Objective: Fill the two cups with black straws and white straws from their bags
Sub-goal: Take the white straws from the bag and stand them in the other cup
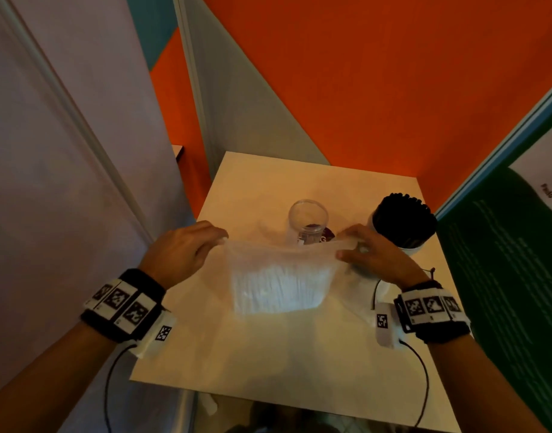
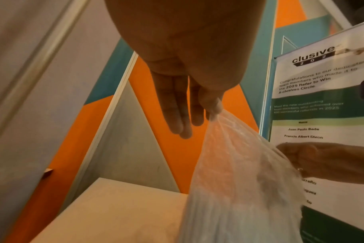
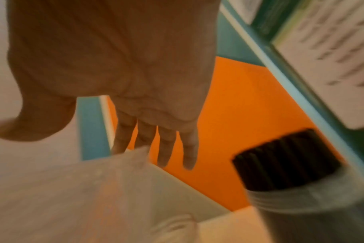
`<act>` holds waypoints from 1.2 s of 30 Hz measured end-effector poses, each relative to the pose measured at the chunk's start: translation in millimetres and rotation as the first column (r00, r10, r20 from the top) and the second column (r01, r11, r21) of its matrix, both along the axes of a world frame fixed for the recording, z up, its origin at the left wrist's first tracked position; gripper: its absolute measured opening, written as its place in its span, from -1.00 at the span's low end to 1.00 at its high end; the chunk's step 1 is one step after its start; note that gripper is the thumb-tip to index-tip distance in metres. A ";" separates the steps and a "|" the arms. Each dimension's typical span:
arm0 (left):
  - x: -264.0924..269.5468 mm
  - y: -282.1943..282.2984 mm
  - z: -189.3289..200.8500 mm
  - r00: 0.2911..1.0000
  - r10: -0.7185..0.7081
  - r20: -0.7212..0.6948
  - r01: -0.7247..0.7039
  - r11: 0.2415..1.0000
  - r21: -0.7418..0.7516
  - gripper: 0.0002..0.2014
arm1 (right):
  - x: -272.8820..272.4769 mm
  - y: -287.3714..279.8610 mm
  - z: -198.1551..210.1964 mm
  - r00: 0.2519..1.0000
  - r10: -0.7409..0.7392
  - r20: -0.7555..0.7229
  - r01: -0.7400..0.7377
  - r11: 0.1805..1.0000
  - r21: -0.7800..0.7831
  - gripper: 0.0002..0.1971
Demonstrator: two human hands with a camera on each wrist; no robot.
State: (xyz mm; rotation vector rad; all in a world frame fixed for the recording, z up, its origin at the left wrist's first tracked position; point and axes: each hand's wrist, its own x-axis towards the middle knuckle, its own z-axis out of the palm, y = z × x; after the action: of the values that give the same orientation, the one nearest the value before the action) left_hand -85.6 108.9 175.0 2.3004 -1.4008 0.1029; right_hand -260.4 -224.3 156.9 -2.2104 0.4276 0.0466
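Half done, by the look of it: white cup [image 1: 407, 242] at right of the tabletop [image 1: 262, 348] already packed with black straws [image 1: 404, 218], clear plastic cup [image 1: 308, 221] mid-tabletop had no straws in it. White straws [image 1: 279, 289] were bunched inside the clear plastic bag [image 1: 281, 273], held up above the tabletop just in front of the clear cup. Left to do: get the bag open, move the white straws into the clear cup.

Left hand [image 1: 185, 250] pinched the bag's top left corner at the thumb side, remaining fingers [image 2: 175, 115] straight and loose. Right hand [image 1: 373, 257] held the top right corner; fingers mostly extended in the blurred wrist view, exact pinch hard to tell. Bag mouth stretched between both hands.
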 end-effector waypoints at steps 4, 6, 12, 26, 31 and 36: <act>-3.1 -26.6 10.1 0.990 -0.093 -0.103 0.081 0.990 -0.113 -0.62 | 21.6 50.0 16.9 0.939 0.335 0.072 -0.318 0.931 -0.176 -0.39; -7.5 -44.9 17.4 0.993 -0.100 -0.067 0.087 0.980 -0.181 -0.66 | 35.0 74.5 12.3 0.922 0.374 0.100 -0.370 0.927 -0.061 -0.80; -24.0 -58.0 4.3 0.907 0.258 -0.332 -0.331 0.925 -0.184 -0.61 | 60.5 116.0 6.8 0.982 -0.130 0.138 0.031 0.828 0.560 -0.94; -10.4 -10.5 22.1 0.965 0.144 -0.219 -0.207 0.931 -0.302 -0.81 | 76.5 113.6 -6.6 0.983 -0.146 0.111 -0.036 0.439 0.898 -0.86; -10.3 -17.7 -8.3 0.983 0.168 -0.073 -0.162 0.984 0.079 -0.70 | 37.4 67.4 -56.3 0.951 0.004 -0.310 0.193 0.775 0.602 -0.86; -40.4 -56.2 -74.4 0.927 0.166 -0.337 -0.052 0.945 0.324 -0.79 | 22.3 44.5 -78.7 0.906 -0.002 -0.424 0.083 0.981 0.173 -0.65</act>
State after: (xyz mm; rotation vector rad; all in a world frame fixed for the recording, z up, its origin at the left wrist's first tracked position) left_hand -126.0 52.7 100.6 2.4842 -1.1608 -0.5187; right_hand -238.1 -179.8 78.2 -1.9961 0.6807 0.5310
